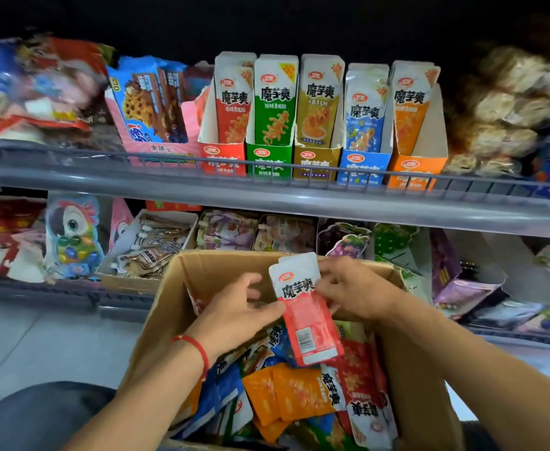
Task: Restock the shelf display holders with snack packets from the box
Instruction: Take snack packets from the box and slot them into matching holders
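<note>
Over the open cardboard box (176, 307), both hands hold one red packet (304, 309), possibly a thin stack, since a second edge shows at its top. The left hand (234, 310) pinches its left edge, thumb on the face, the other fingers loosely spread behind. The right hand (351, 291) has its fingers curled round the right edge near the top. The packet's long axis runs near upright, white end up and tilted slightly left, label facing the person. The red holder (223, 156) stands on the upper shelf (267, 198), up and to the left, leftmost of five. Likely next: lift, keeping the white end up. The left hand looks nearer that holder.
</note>
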`<move>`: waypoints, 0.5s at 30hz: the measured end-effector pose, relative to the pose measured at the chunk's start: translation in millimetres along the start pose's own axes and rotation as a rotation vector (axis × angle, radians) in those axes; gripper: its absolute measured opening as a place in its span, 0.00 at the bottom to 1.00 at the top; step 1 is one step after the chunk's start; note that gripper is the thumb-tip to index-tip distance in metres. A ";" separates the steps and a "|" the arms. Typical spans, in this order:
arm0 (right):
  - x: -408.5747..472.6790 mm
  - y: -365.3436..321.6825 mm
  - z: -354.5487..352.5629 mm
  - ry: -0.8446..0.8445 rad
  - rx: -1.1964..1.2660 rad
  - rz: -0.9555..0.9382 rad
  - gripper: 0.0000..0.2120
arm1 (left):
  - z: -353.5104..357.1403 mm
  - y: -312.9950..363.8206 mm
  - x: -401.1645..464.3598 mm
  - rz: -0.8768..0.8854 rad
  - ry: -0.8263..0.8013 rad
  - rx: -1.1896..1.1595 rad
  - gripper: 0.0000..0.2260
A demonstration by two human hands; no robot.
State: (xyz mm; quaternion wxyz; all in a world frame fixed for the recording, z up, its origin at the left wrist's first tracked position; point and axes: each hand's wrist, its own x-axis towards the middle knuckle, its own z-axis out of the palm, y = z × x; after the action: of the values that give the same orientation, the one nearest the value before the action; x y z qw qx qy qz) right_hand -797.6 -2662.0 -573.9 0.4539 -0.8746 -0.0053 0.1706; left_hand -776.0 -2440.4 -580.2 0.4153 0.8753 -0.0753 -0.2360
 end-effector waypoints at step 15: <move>-21.8 -22.2 -18.9 0.363 0.512 -0.052 0.11 | -20.2 11.2 -3.4 -0.048 0.177 -0.631 0.12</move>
State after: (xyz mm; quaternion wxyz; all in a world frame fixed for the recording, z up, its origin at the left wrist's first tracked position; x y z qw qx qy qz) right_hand -809.1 -2667.5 -539.8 0.6571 -0.7475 0.0968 -0.0042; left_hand -768.6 -2432.4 -559.5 0.6653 0.7220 0.0585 -0.1805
